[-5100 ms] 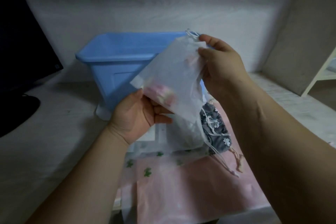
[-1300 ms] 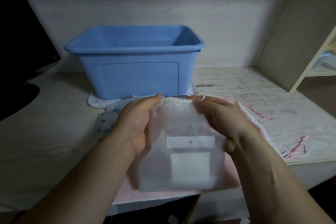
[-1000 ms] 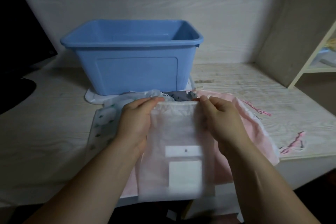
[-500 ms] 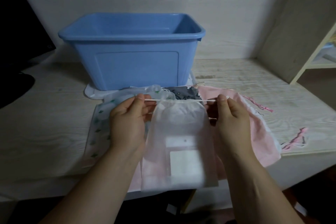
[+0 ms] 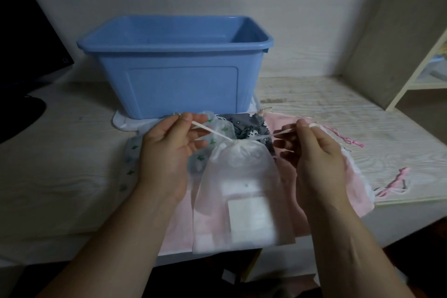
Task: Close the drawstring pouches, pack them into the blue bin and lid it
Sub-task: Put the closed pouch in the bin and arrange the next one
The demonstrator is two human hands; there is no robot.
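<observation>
White pouch [image 5: 238, 172] btwn L fingers [image 5: 186, 120] & R fingers [image 5: 303, 127], cords [image 5: 211, 131] in both.

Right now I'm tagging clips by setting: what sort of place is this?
Probably a home desk corner, perhaps in a bedroom or study. A pale wood-grain desk stands against a plain wall, a dark monitor on its stand is at the left, and a cream shelf unit is at the right.

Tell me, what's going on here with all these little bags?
A person is closing a white drawstring pouch. The left hand and the right hand each pinch a cord end and pull outward, and the neck is gathered. It rests on a pink pouch, in front of the blue bin, which has no lid on.
</observation>
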